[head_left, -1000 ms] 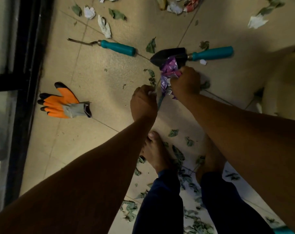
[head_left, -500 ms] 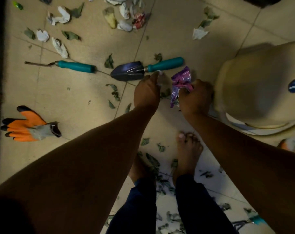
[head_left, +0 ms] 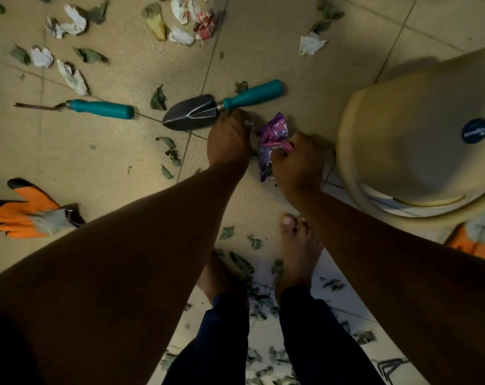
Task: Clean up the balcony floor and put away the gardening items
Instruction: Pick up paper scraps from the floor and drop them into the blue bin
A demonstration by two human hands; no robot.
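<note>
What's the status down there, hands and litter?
Right hand grips purple wrapper. Left hand down by the trowel, pinching a small white scrap. Leaves and paper scraps litter the floor; beige bin close on the right.

Bare forearms with no sleeves showing, bare left hand (head_left: pixel 228 141) and right hand (head_left: pixel 298 162) without rings or gloves, dark navy trousers (head_left: pixel 313 337) ending above the ankles, bare feet (head_left: pixel 296 251) with pale toenails.

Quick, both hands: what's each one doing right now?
Left hand: down by the trowel, fingers hidden; grip cannot be told.
Right hand: closed on purple wrapper.
</note>
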